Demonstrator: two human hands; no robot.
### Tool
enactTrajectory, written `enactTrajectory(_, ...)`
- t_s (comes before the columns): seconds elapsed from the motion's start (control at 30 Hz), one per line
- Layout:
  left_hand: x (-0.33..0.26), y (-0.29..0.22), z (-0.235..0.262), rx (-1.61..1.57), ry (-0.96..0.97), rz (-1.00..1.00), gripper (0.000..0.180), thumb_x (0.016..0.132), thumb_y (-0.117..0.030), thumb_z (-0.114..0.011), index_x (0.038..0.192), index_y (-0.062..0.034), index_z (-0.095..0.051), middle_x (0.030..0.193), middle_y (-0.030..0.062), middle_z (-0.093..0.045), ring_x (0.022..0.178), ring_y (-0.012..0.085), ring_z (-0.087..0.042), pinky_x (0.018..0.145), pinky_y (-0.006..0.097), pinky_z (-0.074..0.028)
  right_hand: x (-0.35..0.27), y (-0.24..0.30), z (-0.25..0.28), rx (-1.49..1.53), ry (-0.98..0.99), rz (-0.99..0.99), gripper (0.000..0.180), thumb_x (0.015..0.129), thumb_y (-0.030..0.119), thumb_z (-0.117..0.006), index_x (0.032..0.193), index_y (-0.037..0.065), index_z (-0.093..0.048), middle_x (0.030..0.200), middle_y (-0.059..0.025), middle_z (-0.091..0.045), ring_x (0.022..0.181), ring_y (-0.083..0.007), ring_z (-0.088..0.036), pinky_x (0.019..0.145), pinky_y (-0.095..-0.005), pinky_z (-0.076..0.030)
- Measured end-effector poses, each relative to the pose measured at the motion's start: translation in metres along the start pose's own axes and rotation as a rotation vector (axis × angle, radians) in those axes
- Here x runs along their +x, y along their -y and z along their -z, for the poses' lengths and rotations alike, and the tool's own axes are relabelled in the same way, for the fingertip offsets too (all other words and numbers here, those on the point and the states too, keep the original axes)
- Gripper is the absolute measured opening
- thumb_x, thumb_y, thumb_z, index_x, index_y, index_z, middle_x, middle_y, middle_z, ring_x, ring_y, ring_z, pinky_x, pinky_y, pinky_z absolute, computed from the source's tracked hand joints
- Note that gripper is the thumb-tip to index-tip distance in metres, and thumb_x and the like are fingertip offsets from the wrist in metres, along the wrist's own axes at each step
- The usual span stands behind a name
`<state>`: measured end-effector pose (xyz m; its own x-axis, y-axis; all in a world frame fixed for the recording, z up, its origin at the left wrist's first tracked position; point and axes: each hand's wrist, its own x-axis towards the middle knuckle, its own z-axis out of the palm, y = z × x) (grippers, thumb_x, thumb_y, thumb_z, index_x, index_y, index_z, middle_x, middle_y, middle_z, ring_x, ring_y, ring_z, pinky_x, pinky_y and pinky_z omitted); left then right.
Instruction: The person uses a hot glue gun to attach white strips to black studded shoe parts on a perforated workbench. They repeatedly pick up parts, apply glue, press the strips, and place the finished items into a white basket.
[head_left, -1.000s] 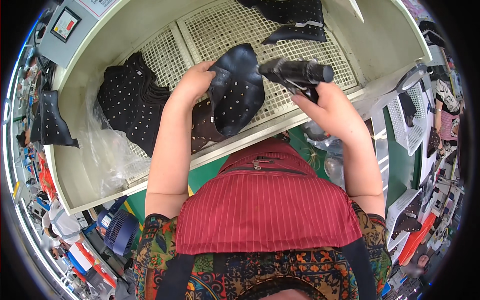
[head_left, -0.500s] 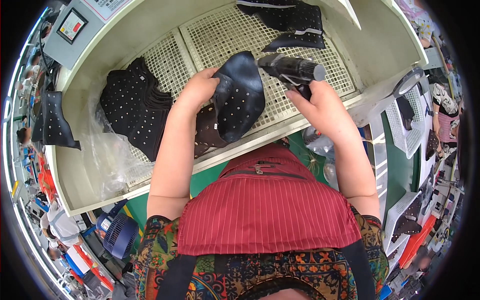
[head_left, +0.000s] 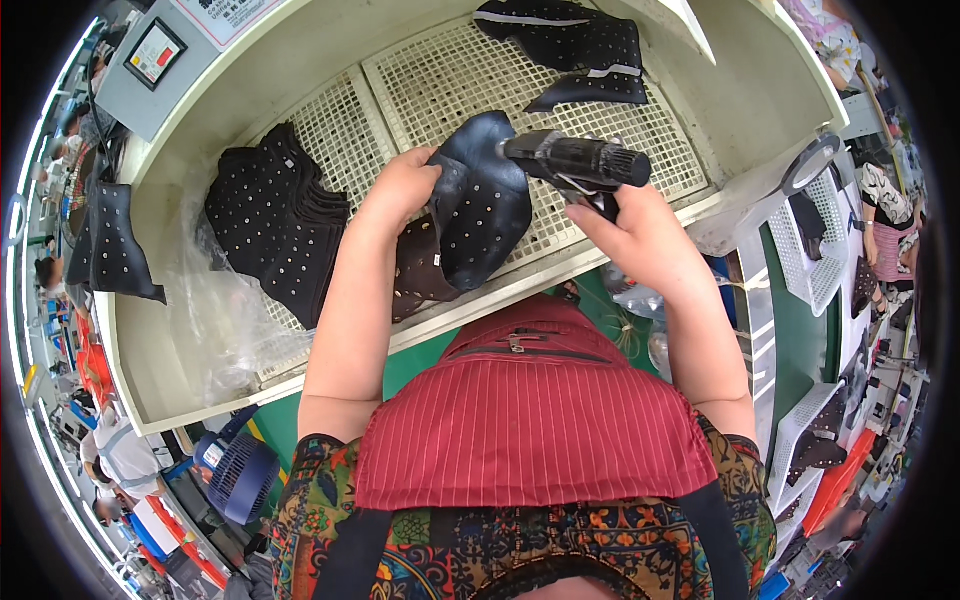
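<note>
My left hand (head_left: 402,187) grips the left edge of a black studded leather piece (head_left: 487,205) held over the white mesh grate (head_left: 450,80). In my right hand (head_left: 640,240) is a black pistol-shaped power tool (head_left: 575,160); its nose points left and touches the top of the leather piece. Under the piece lies a brown studded piece (head_left: 420,270).
A stack of black studded pieces (head_left: 275,225) lies left on the grate beside clear plastic wrap (head_left: 215,320). More black pieces (head_left: 575,45) lie at the back. A grey control box (head_left: 150,60) sits at the upper left. White baskets (head_left: 815,250) stand right, a blue fan (head_left: 235,470) below left.
Both hands have shifted slightly with the leather piece and tool; the tool's nose stays against the piece's top edge.
</note>
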<state>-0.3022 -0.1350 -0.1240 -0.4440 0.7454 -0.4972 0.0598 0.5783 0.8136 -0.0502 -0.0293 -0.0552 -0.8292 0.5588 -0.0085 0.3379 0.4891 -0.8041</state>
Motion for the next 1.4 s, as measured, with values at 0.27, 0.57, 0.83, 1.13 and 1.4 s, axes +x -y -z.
enactTrajectory(0.27,-0.011,0.012,0.008,0.387,-0.141,-0.180,0.039,0.084,-0.012,-0.049,0.117,0.0058,-0.056,0.111,0.0220,-0.062,0.106,0.0309,-0.059,0.092,0.035,-0.044,0.003,-0.045,0.001,-0.021,-0.145,0.144,0.031,0.082,0.018,-0.065,0.104,-0.002,-0.057,0.071,-0.0057,-0.058,0.063,-0.0121,-0.052,0.057,-0.0284,-0.043)
enactTrajectory(0.57,-0.086,-0.045,0.025,-0.154,0.115,-0.356,0.033,0.088,0.001,-0.050,0.121,0.0039,-0.055,0.108,0.0052,-0.062,0.096,0.0120,-0.057,0.085,0.025,-0.046,0.016,-0.127,0.012,0.457,-0.167,-0.514,0.043,0.085,0.021,-0.062,0.116,-0.006,-0.053,0.092,-0.0123,-0.065,0.080,-0.0187,-0.061,0.073,-0.0310,-0.049)
enactTrajectory(0.83,-0.117,-0.118,-0.027,-0.505,0.417,-0.605,0.035,0.088,0.004,-0.048,0.123,0.0084,-0.050,0.114,0.0150,-0.060,0.101,0.0200,-0.060,0.089,0.030,-0.047,-0.066,-0.062,0.041,0.111,-0.061,0.078,0.068,0.072,0.004,-0.059,0.136,0.002,-0.038,0.132,-0.0221,-0.046,0.125,-0.0335,-0.043,0.107,-0.0370,-0.033)
enactTrajectory(1.13,-0.095,-0.209,-0.165,-0.523,0.928,-0.420,0.036,0.087,0.000,-0.050,0.122,0.0084,-0.051,0.113,0.0154,-0.061,0.097,0.0185,-0.062,0.087,0.029,-0.049,-0.169,-0.028,0.089,0.330,-0.405,0.170,0.055,0.073,0.005,-0.066,0.125,-0.001,-0.049,0.122,-0.0142,-0.055,0.114,-0.0217,-0.050,0.097,-0.0354,-0.041)
enactTrajectory(1.4,-0.049,-0.253,-0.311,-0.563,1.267,-0.117,0.047,0.092,-0.019,-0.051,0.131,0.0055,-0.042,0.121,0.0180,-0.057,0.106,0.0223,-0.059,0.091,0.033,-0.047,-0.239,-0.098,0.141,0.791,-0.629,-0.059,0.057,0.070,0.000,-0.059,0.125,-0.002,-0.046,0.111,-0.0100,-0.060,0.102,-0.0183,-0.059,0.087,-0.0314,-0.047)
